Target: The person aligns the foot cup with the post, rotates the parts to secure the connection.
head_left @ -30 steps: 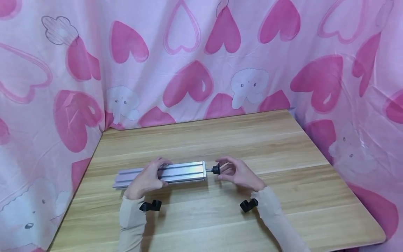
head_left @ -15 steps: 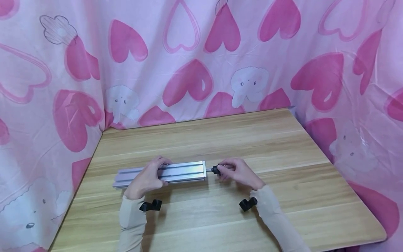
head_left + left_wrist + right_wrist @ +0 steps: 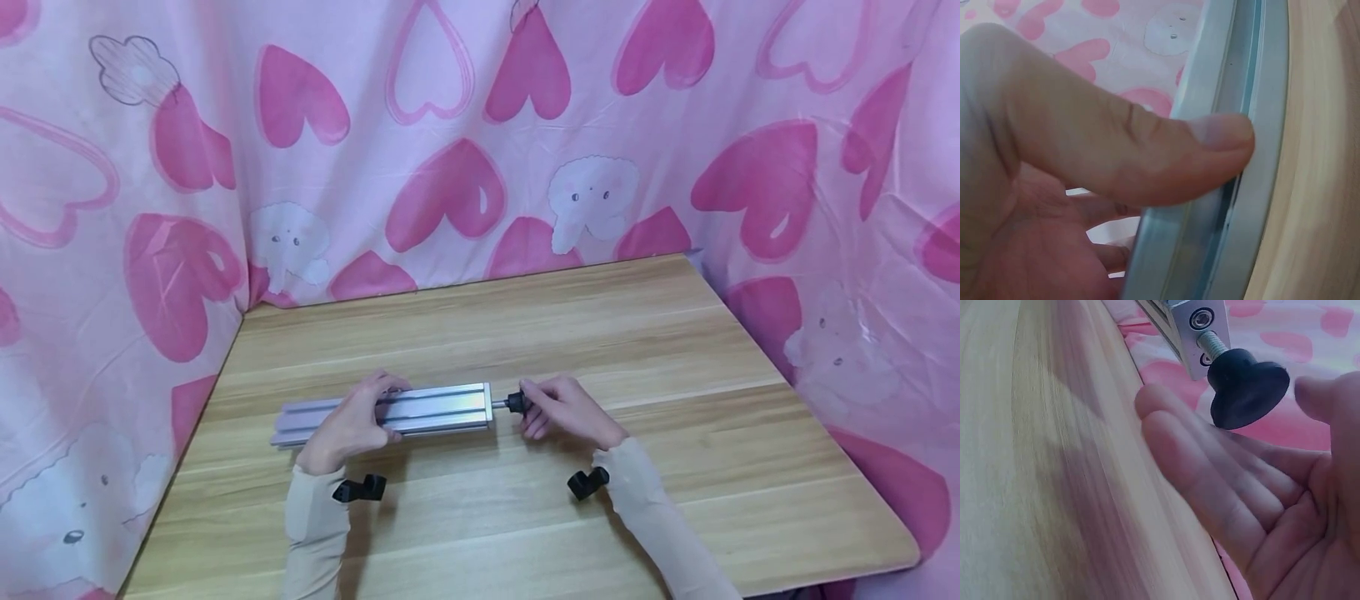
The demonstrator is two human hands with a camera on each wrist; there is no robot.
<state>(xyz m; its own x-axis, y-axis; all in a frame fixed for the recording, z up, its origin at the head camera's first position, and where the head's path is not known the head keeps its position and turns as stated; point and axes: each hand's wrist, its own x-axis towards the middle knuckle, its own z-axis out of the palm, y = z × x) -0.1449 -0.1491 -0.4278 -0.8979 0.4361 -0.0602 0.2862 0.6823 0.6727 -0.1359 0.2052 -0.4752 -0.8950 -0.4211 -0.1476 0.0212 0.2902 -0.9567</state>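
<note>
A silver aluminium extrusion profile (image 3: 438, 408) is held level close over the wooden table. My left hand (image 3: 352, 425) grips it near its middle; in the left wrist view the thumb (image 3: 1210, 147) presses along a slot and the fingers reach round the far side. From the profile's end plate (image 3: 1194, 350) sticks a threaded stud (image 3: 1212, 345) carrying a black levelling foot (image 3: 1250, 387). My right hand (image 3: 566, 408) is around this foot with loose fingers. In the right wrist view its thumb stands just off the foot's rim, and the fingers extend below it.
The wooden table (image 3: 600, 333) spreads under both hands. Pink curtains (image 3: 442, 83) with hearts hang along its back and sides. A small black mount (image 3: 360, 489) is on the left wrist and another black mount (image 3: 588, 483) on the right.
My right hand closed its fingers on the levelling foot half a second ago, and its thumb has since come off. The left hand and the profile stay in place.
</note>
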